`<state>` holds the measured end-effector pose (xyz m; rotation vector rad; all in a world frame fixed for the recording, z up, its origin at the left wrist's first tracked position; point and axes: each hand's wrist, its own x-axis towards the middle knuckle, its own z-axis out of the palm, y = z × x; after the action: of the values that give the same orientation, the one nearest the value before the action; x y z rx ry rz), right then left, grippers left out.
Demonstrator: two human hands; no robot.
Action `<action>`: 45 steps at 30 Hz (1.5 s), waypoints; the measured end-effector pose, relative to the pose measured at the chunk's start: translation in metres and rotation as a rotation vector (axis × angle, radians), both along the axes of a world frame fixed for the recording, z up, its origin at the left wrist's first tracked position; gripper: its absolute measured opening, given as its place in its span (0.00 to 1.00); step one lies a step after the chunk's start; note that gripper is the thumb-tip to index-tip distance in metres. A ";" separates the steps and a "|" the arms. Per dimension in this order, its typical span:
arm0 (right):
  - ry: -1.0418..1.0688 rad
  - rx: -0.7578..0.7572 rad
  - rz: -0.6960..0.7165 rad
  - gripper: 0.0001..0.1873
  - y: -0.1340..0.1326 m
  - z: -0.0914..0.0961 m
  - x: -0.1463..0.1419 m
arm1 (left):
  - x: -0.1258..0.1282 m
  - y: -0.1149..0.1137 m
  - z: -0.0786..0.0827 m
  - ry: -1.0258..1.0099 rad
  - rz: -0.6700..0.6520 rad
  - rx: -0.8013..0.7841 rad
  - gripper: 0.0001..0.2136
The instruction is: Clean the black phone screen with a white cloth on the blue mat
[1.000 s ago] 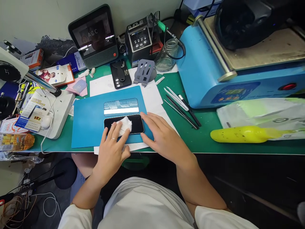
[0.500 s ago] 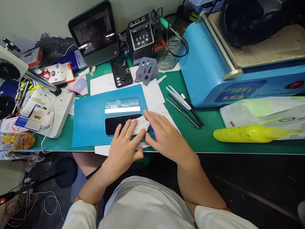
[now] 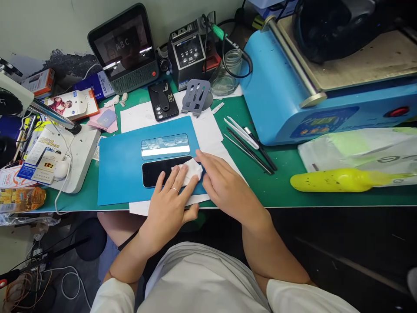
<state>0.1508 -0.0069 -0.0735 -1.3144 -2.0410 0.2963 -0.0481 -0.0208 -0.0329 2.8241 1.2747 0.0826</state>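
A black phone [image 3: 155,171] lies screen up on a blue mat [image 3: 124,165], just below a clear screen protector [image 3: 165,145]. My left hand [image 3: 171,204] lies flat with its fingers stretched out, pressing a white wipe [image 3: 191,170] onto the right part of the phone's screen. My right hand [image 3: 224,184] rests flat beside it, fingers spread at the phone's right end and touching the wipe's edge.
White paper sheets [image 3: 208,128] lie under the mat on the green bench. Tweezers and thin tools [image 3: 249,145] lie to the right, then a blue machine [image 3: 312,100], a yellow bottle [image 3: 339,180] and a plastic bag. A phone case [image 3: 163,101], grey stand, soldering station and screen stand behind.
My left hand has slid the wipe from the middle of the phone's screen to its right end. My right hand has stayed at the phone's right end.
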 end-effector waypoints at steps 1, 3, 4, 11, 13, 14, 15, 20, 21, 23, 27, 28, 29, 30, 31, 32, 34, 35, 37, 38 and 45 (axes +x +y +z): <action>0.004 -0.002 0.002 0.38 0.000 0.000 0.000 | 0.005 0.001 -0.001 0.001 -0.004 0.011 0.28; 0.008 -0.005 0.006 0.38 0.000 -0.001 0.002 | 0.013 0.005 -0.003 0.010 -0.003 0.040 0.33; 0.011 -0.003 0.006 0.38 0.000 -0.001 0.002 | 0.015 0.008 -0.004 0.018 -0.002 0.051 0.35; 0.021 -0.003 0.002 0.37 -0.001 -0.002 0.005 | 0.021 0.029 0.001 0.036 0.015 0.009 0.41; 0.016 -0.017 0.007 0.36 -0.001 0.000 0.005 | 0.019 0.031 0.002 0.028 0.048 0.004 0.41; 0.014 -0.027 0.006 0.36 0.000 0.000 0.005 | 0.018 0.032 0.002 0.026 0.066 0.003 0.41; 0.013 -0.038 0.000 0.35 0.000 0.001 0.005 | 0.016 0.032 0.002 0.025 0.083 0.004 0.41; 0.009 -0.029 -0.007 0.33 -0.003 0.002 0.006 | -0.005 0.028 0.003 0.037 0.160 -0.007 0.40; 0.006 -0.019 -0.012 0.33 -0.005 0.001 0.006 | -0.012 0.026 0.004 0.044 0.179 -0.010 0.40; -0.002 -0.001 -0.023 0.33 -0.007 0.001 0.006 | -0.025 0.022 0.004 0.060 0.228 -0.014 0.40; -0.013 0.002 -0.027 0.33 -0.009 0.002 0.004 | -0.046 0.012 0.001 0.071 0.300 -0.033 0.40; -0.016 0.008 -0.027 0.33 -0.009 0.002 0.003 | -0.049 0.009 0.001 0.065 0.302 -0.036 0.39; -0.022 0.016 -0.031 0.33 -0.009 0.002 0.003 | -0.052 0.006 0.000 0.059 0.300 -0.039 0.39; -0.029 0.025 -0.035 0.33 -0.010 0.003 0.003 | -0.054 0.003 0.000 0.052 0.294 -0.039 0.38; -0.037 0.032 -0.041 0.33 -0.010 0.003 0.003 | -0.056 0.000 0.001 0.044 0.287 -0.038 0.38; -0.045 0.029 -0.045 0.33 -0.010 0.003 0.003 | -0.057 -0.004 0.001 0.038 0.277 -0.038 0.38; -0.053 0.005 -0.044 0.34 -0.010 0.002 0.003 | -0.059 -0.012 0.003 0.029 0.264 -0.045 0.38; -0.054 -0.003 -0.041 0.34 -0.011 0.002 0.003 | -0.060 -0.017 0.004 0.025 0.260 -0.050 0.37; -0.048 -0.001 -0.040 0.34 -0.010 0.001 0.003 | -0.062 -0.026 0.004 0.017 0.255 -0.060 0.37; -0.043 0.005 -0.038 0.34 -0.010 0.001 0.003 | -0.064 -0.030 0.004 0.013 0.254 -0.061 0.37; -0.044 -0.004 -0.013 0.33 -0.010 0.002 0.002 | -0.063 -0.044 0.000 -0.002 0.288 -0.053 0.38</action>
<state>0.1531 -0.0168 -0.0717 -1.3475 -2.0685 0.2677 -0.1111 -0.0647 -0.0329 2.5767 1.6478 0.0595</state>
